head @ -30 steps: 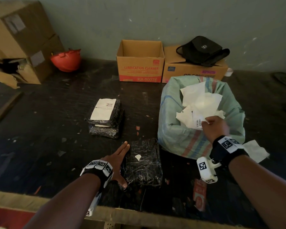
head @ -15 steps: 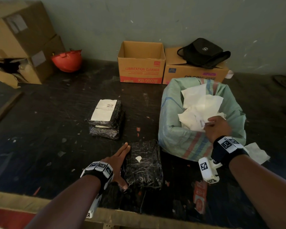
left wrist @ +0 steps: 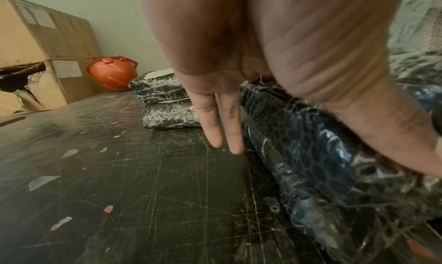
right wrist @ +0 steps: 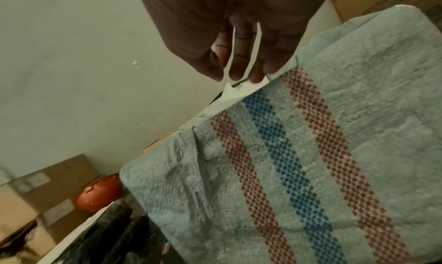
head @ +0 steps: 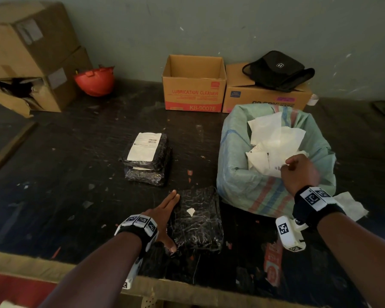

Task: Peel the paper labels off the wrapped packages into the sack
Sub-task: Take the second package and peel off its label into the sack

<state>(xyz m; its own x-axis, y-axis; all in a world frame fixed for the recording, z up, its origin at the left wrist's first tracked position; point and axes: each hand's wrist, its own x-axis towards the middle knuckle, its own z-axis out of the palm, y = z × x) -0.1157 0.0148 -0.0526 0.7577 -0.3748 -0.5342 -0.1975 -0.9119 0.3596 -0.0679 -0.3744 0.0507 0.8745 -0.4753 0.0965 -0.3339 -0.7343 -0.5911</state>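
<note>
A pale green woven sack (head: 245, 181) (right wrist: 311, 154) stands on the dark table, full of white peeled labels (head: 276, 138). My right hand (head: 298, 172) (right wrist: 239, 60) is over the sack's mouth, fingers curled around a white paper label (right wrist: 233, 92). A black wrapped package (head: 198, 221) (left wrist: 311, 145) lies near the front edge with only a small white scrap on top. My left hand (head: 165, 214) (left wrist: 222, 136) rests flat along its left side, fingers straight. Two more wrapped packages are stacked further back (head: 147, 161) (left wrist: 162, 102); the top one carries a white label (head: 144, 146).
An open "Lubrication Cleaner" carton (head: 193, 85) and a shut carton with a black bag (head: 276, 72) stand behind the sack. Big cardboard boxes (head: 29, 54) and an orange hard hat (head: 95, 81) are at the back left. A loose white paper (head: 349, 205) lies right of the sack.
My right hand has shifted slightly lower and to the right over the sack's mouth with the label. The left hand has stayed beside the package.
</note>
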